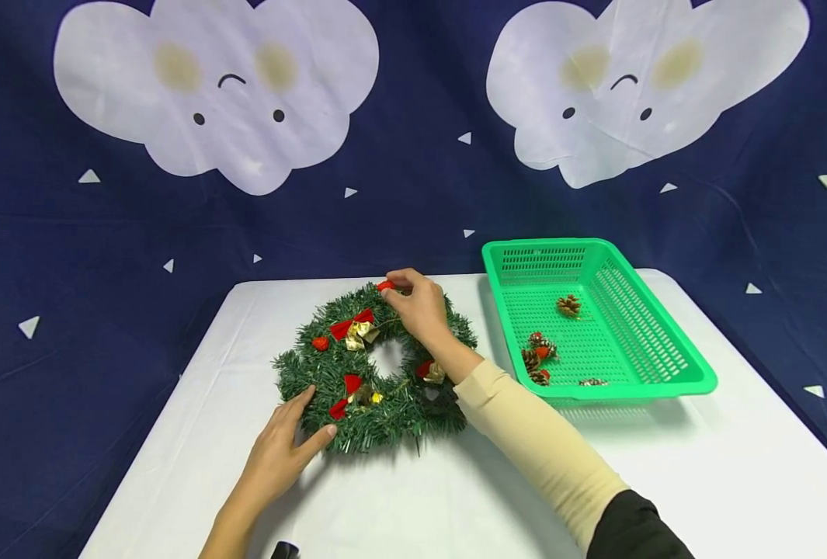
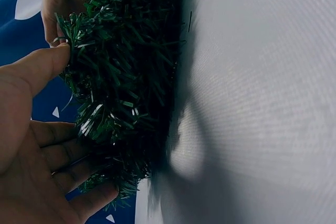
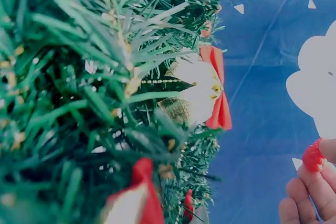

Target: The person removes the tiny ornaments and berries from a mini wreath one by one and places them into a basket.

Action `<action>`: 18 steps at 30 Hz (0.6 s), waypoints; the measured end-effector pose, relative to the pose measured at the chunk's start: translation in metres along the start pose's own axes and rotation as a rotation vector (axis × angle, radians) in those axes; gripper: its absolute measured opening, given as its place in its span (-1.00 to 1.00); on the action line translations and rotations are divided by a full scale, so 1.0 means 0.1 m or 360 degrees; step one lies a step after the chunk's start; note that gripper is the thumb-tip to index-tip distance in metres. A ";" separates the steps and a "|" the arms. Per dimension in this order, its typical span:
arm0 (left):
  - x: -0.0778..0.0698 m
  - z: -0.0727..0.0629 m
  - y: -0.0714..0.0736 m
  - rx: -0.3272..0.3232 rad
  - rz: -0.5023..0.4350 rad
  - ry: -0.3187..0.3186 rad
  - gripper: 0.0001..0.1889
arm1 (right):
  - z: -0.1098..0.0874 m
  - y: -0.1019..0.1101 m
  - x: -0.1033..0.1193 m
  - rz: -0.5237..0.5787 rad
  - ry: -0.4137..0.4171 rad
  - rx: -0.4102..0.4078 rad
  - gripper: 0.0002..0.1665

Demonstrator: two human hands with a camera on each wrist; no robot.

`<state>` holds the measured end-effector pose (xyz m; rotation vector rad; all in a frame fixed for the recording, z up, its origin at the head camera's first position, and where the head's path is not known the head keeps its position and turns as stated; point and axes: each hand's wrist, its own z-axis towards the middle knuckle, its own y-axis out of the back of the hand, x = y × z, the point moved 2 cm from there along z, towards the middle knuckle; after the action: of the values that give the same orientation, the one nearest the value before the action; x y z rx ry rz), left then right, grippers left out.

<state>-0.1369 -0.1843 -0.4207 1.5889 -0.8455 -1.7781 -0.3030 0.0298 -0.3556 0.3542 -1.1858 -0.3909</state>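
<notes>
A green tinsel wreath (image 1: pixel 392 423) lies flat on the white table. Red bows with gold bells (image 1: pixel 357 334) sit on it, and a red strawberry ornament (image 1: pixel 321 343) rests at its left. My right hand (image 1: pixel 423 310) reaches across to the far side and pinches another red strawberry ornament (image 3: pixel 313 157) between thumb and fingers, above the wreath's far edge. At the near left edge, my left hand (image 1: pixel 276 454) touches the wreath with spread, fairly straight fingers. In the left wrist view its thumb (image 2: pixel 50 61) lies along the upper rim while the other fingers meet the side.
To the right stands a green plastic basket (image 1: pixel 598 390) holding a pine cone (image 1: pixel 568 306) and several more cones and red ornaments in its near left corner. A dark blue cloth with white clouds hangs behind the table. A small black object (image 1: pixel 285 550) shows at the bottom edge.
</notes>
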 end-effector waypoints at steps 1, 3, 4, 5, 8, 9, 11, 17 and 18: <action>0.00 0.00 0.00 -0.0002 0.0000 0.0000 -0.17 | -0.01 0.02 0.01 0.0011 -0.0002 0.0005 -0.63; 0.00 -0.01 0.00 -0.0007 0.0003 -0.0006 -0.18 | -0.04 0.06 0.01 0.0014 0.0003 0.0004 -0.64; 0.00 -0.01 0.00 -0.0003 0.0005 -0.0003 -0.18 | -0.05 0.08 0.00 0.0027 0.0007 0.0004 -0.63; 0.00 0.00 0.00 -0.0001 0.0006 -0.0001 -0.18 | -0.07 0.09 0.00 0.0034 0.0007 0.0006 -0.63; 0.01 0.00 0.01 -0.0001 0.0010 -0.0003 -0.18 | -0.10 0.14 0.01 0.0045 0.0021 -0.0003 -0.64; 0.01 0.00 0.01 -0.0001 0.0011 -0.0001 -0.18 | -0.11 0.16 0.02 0.0054 0.0024 -0.0004 -0.64; 0.01 0.00 0.01 -0.0004 0.0009 -0.0004 -0.18 | -0.13 0.20 0.04 0.0060 0.0030 -0.0009 -0.65; 0.01 0.00 0.00 -0.0005 0.0011 -0.0008 -0.18 | -0.19 0.32 0.09 0.0081 0.0065 -0.0025 -0.64; 0.00 0.00 0.00 -0.0006 0.0010 -0.0009 -0.18 | -0.20 0.34 0.09 0.0087 0.0065 -0.0027 -0.64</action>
<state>-0.1370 -0.1848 -0.4206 1.5779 -0.8485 -1.7796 -0.2772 0.0562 -0.3391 0.3132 -1.1489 -0.3447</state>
